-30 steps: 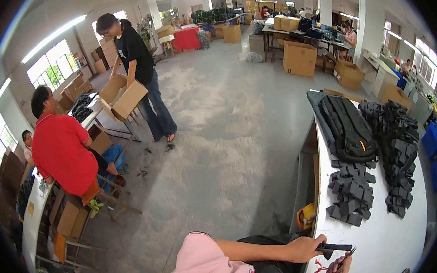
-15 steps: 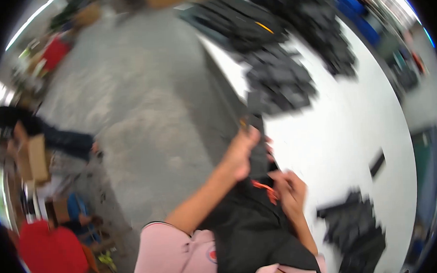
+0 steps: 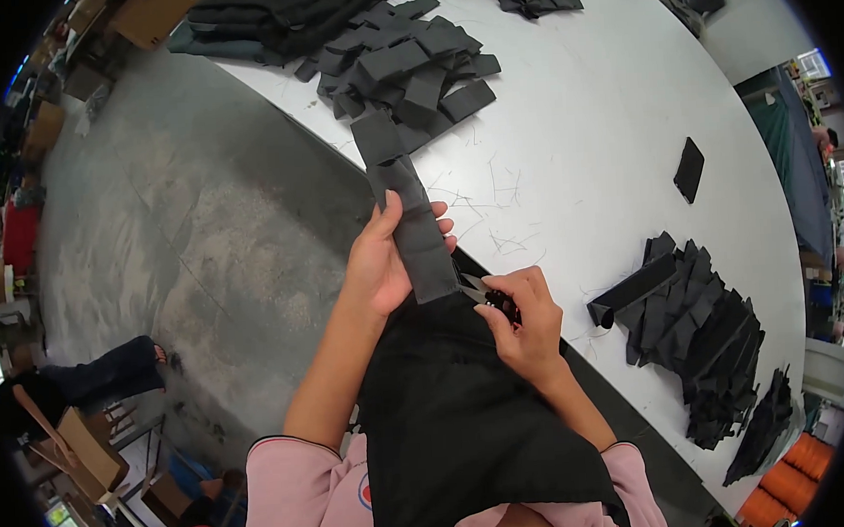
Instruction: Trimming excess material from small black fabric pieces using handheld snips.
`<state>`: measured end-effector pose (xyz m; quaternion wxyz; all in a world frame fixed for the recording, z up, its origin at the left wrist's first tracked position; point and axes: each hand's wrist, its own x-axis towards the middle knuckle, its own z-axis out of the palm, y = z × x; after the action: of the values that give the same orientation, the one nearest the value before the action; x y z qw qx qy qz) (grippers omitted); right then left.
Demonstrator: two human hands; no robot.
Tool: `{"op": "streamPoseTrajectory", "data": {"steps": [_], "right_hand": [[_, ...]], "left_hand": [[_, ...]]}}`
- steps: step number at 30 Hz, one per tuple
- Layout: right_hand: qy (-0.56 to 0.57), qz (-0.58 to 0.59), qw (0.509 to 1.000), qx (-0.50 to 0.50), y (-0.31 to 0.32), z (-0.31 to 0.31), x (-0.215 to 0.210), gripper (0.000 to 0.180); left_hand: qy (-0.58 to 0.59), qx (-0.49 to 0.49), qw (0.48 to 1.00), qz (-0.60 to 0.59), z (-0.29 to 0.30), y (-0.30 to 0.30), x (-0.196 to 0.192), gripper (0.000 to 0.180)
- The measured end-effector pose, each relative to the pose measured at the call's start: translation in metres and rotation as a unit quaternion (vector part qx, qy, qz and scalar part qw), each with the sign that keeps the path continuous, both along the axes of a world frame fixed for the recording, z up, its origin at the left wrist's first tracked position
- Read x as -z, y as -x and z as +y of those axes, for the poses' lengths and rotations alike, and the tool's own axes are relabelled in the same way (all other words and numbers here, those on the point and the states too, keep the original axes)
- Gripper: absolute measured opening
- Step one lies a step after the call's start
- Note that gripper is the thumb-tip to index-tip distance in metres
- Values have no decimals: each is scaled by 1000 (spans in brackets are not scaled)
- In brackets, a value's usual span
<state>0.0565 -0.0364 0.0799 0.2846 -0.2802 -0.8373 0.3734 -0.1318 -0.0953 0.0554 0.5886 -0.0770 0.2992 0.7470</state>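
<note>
A grey floor (image 3: 200,208) is seen at the left; it is bordered by a long white table (image 3: 579,160); a black apron (image 3: 477,404) is worn over pink clothing; dark bags (image 3: 276,23) are stacked at the table's far edge; a heap of black pieces (image 3: 703,335) is laid at the right, and another heap (image 3: 412,68) is piled just beside the bags; orange spools (image 3: 786,478) are glimpsed at the lower right.

A flat black strip (image 3: 421,244) is held over the table's near edge; whether the farther heap is touched by it cannot be told; it is pinched by the left hand (image 3: 383,256), thumb on top, fingers beneath; the right hand (image 3: 530,325) is curled; a dark rectangle (image 3: 689,170) is set well apart; small snips (image 3: 502,305) are gripped between the right thumb and fingers, blades parted, pointed at the strip's near right corner; fine threads (image 3: 508,178) are scattered nearby.
</note>
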Motion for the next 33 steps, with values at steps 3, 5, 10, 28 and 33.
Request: {"op": "streamPoseTrajectory", "data": {"steps": [3, 5, 10, 28, 33], "right_hand": [[-32, -12, 999, -6, -2, -1, 0, 28], [-41, -25, 999, -6, -3, -1, -1, 27], [-83, -11, 996, -16, -1, 1, -1, 27], [-45, 54, 997, -17, -2, 2, 6, 25], [38, 86, 996, -12, 0, -3, 8, 25]], "left_hand": [[-10, 7, 1000, 2, 2, 1, 3, 49], [-4, -16, 1000, -8, 4, 1, 2, 49], [-21, -21, 999, -46, 7, 6, 10, 35], [-79, 30, 989, -119, 9, 3, 5, 41], [-85, 31, 983, -160, 9, 0, 10, 40]]}}
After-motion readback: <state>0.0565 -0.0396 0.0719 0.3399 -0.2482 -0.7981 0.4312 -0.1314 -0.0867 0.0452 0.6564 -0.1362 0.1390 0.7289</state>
